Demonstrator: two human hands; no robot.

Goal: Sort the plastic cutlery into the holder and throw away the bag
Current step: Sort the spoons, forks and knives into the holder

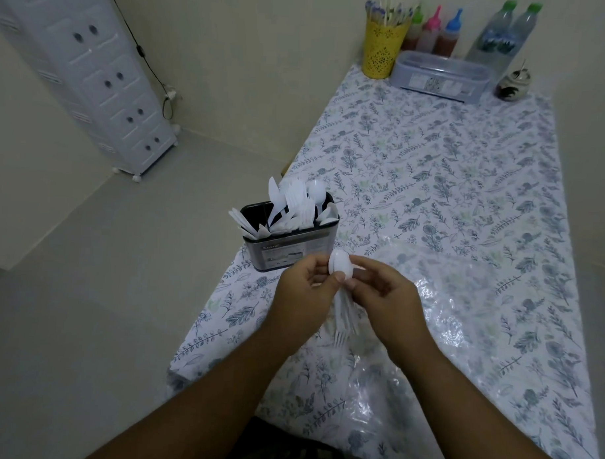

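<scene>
A dark metal cutlery holder (293, 246) stands at the table's near left corner, filled with white plastic knives, forks and spoons (291, 205). Just in front of it, my left hand (304, 291) and my right hand (383, 290) together grip a small bundle of white plastic cutlery (342, 268). Spoon bowls stick up between my fingers and fork tines (342, 333) hang below. The clear plastic bag (439, 302) lies flat and crumpled on the tablecloth under and to the right of my hands.
The table wears a floral cloth (450, 172). At its far end stand a yellow cup of sticks (382, 50), three sauce bottles (435, 31), two water bottles (503, 33), a clear lidded box (440, 76) and a small round pot (513, 84). A white drawer tower (94, 74) stands on the floor at left.
</scene>
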